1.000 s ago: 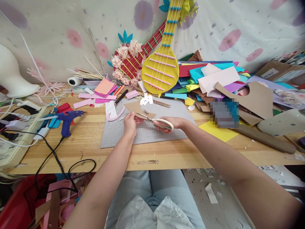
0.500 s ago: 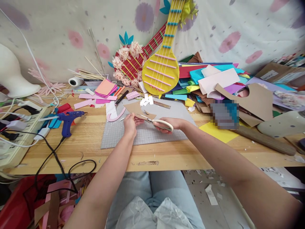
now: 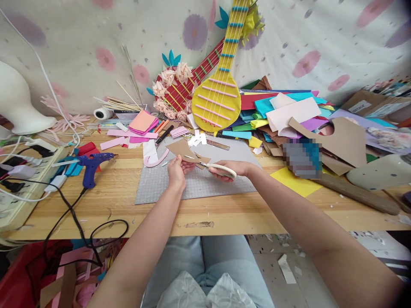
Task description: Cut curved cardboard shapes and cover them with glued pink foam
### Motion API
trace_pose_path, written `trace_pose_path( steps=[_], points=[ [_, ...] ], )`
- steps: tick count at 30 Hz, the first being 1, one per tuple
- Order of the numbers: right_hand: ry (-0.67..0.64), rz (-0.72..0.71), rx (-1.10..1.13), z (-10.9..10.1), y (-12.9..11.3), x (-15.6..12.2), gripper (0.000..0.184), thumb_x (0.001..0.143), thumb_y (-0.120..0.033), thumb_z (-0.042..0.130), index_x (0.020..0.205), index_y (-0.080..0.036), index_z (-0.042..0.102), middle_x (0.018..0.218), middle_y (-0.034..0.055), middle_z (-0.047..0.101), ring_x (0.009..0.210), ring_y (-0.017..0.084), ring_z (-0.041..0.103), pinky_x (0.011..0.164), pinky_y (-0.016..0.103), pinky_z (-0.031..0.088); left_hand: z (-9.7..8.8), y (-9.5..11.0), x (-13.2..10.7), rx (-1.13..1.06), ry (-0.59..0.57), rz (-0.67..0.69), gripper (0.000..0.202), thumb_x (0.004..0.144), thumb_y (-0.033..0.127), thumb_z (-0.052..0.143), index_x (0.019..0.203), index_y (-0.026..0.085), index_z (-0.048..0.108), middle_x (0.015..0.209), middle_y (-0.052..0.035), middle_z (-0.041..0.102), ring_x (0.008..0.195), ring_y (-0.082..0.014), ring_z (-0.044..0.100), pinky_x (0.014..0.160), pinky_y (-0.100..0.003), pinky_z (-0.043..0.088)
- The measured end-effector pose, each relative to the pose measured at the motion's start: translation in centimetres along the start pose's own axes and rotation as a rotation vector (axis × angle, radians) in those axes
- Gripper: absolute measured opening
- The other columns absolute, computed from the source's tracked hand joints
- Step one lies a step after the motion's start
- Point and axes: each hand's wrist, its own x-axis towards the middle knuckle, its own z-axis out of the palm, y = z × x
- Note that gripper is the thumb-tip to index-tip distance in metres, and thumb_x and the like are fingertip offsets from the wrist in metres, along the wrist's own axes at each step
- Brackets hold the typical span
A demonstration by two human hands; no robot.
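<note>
Holding brown card (image 3: 181, 148), left hand (image 3: 176, 171) faces scissors (image 3: 212, 166) gripped by right hand (image 3: 233, 167).

A tan cardboard piece (image 3: 181, 149) tilts above the grey mat (image 3: 160, 188), cream-handled scissors (image 3: 212, 166) meeting its right edge.

one left hand (image 3: 176, 172) and one right hand (image 3: 236, 167) are working one pair of scissors (image 3: 221, 170) and one brown card (image 3: 181, 148); one glue gun (image 3: 91, 162) is lying nearby.

Matt brown cardboard piece (image 3: 183, 149), metal-bladed scissors (image 3: 214, 167)
</note>
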Motion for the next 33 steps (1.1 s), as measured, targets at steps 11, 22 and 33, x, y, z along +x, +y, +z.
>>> trace_pose_path(
  steps=[11, 22, 33],
  points=[
    [0.012, 0.057, -0.023, -0.8, -0.6, -0.3, 0.043, 0.079, -0.057, 0.052, 0.070, -0.018, 0.038, 0.047, -0.0073, 0.037, 0.037, 0.004, 0.035, 0.036, 0.018, 0.026, 0.2, -0.1, -0.1, -0.042, -0.002, 0.048, 0.022, 0.083, 0.031, 0.048, 0.072, 0.013, 0.055, 0.053, -0.0027, 0.063, 0.059, -0.0171, 0.067, 0.067, -0.030, 0.052],
    [0.025, 0.085, -0.045, -0.8, -1.3, -1.2, 0.044, 0.079, -0.059, 0.050, 0.073, -0.017, 0.039, 0.051, -0.0066, 0.039, 0.039, 0.004, 0.036, 0.036, 0.018, 0.031, -0.4, 0.1, 0.8, -0.087, 0.106, 0.147, 0.026, 0.079, 0.037, 0.054, 0.068, 0.014, 0.053, 0.047, 0.0007, 0.058, 0.042, -0.0110, 0.057, 0.050, -0.022, 0.046],
    [-0.010, -0.002, -0.081, -0.3, -0.1, 0.3, 0.042, 0.080, -0.056, 0.050, 0.068, -0.017, 0.038, 0.051, -0.0061, 0.041, 0.041, 0.005, 0.039, 0.040, 0.018, 0.031, 0.1, -0.3, 0.1, -0.066, 0.018, 0.117, 0.032, 0.076, 0.042, 0.058, 0.063, 0.014, 0.052, 0.045, 0.0013, 0.055, 0.039, -0.0103, 0.053, 0.047, -0.022, 0.044]
  ],
)
